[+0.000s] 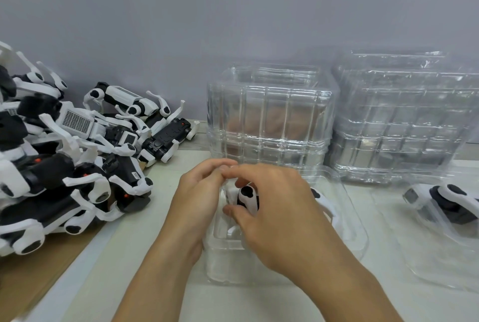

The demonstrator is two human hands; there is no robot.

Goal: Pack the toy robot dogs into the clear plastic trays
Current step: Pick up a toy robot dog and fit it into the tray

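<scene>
A black and white toy robot dog [248, 196] lies in a clear plastic tray [352, 223] at the table's centre, mostly hidden under my hands. My right hand [274, 215] covers the dog from above, its thumb and fingers curled round a white leg joint. My left hand [199, 200] is at the tray's left side with its curled fingertips meeting the right hand's above the dog. A second dog [451, 202] lies in another clear tray [427, 267] at the right.
A pile of several loose toy dogs [64, 155] fills the left on brown cardboard [39, 277]. Two stacks of empty clear trays [269, 114] [404, 119] stand at the back against the grey wall.
</scene>
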